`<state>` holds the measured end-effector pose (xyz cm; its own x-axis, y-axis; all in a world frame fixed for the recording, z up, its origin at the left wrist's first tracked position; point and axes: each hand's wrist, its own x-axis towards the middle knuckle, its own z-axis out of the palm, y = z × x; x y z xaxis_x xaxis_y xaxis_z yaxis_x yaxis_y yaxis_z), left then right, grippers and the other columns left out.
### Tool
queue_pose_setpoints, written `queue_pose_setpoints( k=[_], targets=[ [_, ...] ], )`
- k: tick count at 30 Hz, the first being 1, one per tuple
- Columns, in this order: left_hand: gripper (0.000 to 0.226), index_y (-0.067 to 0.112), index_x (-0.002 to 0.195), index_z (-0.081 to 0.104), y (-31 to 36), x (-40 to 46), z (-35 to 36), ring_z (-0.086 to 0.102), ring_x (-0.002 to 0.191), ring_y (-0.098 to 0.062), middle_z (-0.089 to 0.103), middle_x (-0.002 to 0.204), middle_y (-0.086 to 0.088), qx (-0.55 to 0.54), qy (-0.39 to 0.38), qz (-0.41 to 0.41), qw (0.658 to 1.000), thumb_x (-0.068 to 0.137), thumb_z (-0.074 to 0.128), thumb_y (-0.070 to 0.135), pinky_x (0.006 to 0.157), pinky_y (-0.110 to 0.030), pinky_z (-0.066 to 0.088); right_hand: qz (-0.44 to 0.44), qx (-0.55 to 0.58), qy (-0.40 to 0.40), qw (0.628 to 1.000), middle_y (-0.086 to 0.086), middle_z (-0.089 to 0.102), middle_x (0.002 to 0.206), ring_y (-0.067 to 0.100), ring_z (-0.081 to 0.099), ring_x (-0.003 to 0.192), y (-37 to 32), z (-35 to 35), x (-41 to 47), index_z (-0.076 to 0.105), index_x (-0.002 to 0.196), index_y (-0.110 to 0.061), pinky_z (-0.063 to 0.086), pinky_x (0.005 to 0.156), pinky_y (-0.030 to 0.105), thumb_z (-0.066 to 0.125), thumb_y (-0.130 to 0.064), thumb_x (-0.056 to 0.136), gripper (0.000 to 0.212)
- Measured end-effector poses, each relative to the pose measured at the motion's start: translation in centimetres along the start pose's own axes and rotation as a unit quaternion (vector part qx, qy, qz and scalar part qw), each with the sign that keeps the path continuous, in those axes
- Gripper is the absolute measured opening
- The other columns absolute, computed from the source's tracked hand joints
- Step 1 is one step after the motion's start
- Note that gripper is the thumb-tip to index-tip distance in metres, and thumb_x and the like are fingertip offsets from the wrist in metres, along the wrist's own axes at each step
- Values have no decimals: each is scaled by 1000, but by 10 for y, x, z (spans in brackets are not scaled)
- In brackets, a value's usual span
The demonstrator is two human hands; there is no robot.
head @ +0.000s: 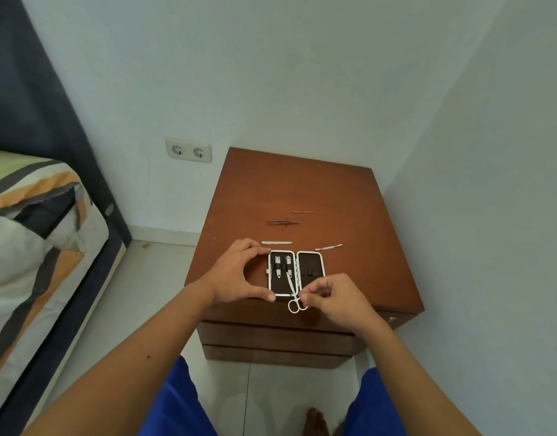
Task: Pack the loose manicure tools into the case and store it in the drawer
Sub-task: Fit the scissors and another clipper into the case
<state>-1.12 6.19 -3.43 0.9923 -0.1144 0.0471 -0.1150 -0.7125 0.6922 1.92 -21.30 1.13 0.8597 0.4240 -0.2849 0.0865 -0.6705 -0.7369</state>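
The right hand [336,298] pinches the scissors [293,294], blades pointing away over the open case [296,273], whose left edge the left hand [239,273] grips.

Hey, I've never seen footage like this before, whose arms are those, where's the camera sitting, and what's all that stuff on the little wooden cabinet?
There is no machine here. The arms belong to a person, and the single picture comes from a wide-angle camera worn on their head, looking forward and down, so you see what they see.

On top of the wooden cabinet lies an open manicure case with two clippers already strapped into its left half. The left hand steadies the case by its left edge. The right hand pinches the handle of small scissors, whose blades point up over the case.

Four thin loose tools wait behind the case: a nail file, a curved pusher, tweezers and a thin metal stick.

The drawers below look closed.
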Motion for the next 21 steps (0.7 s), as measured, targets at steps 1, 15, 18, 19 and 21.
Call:
queue_pose_setpoints(
  k=[1,15,18,19,21],
  targets=[
    [112,33,150,51,-1,1,0,37,132,-2,45,139,19,3,0,3,1000,56,85,83,115,-32,38,10,-2,7,1000,-2,81,80,20,76,86,-3,2,1,84,86,-23,58,86,35,83,-28,89,5],
    [113,33,153,48,-2,9,1,29,134,0,43,142,18,18,-4,11,1000,57,90,75,112,-28,33,72,-28,41,996,-12,78,67,5,73,84,-22,10,19,81,70,-27,57,87,26,81,-27,88,18],
    [113,35,153,47,-2,9,0,29,134,1,42,143,19,16,-5,7,1000,58,89,77,113,-28,33,78,-38,34,996,-14,76,65,6,74,84,-23,10,21,83,75,-22,57,85,26,82,-24,87,12],
    [113,36,153,47,-2,9,0,29,134,1,42,143,19,15,-6,6,1000,57,89,77,113,-28,33,80,-38,30,996,-15,75,64,5,73,82,-22,9,21,83,76,-21,56,83,25,82,-23,87,11],
    [113,36,153,47,-2,9,0,29,134,2,42,142,20,16,-6,7,1000,58,89,77,113,-27,33,82,-38,21,996,-19,74,62,0,71,79,-21,7,21,84,80,-19,52,79,21,82,-22,87,8]
  ],
)
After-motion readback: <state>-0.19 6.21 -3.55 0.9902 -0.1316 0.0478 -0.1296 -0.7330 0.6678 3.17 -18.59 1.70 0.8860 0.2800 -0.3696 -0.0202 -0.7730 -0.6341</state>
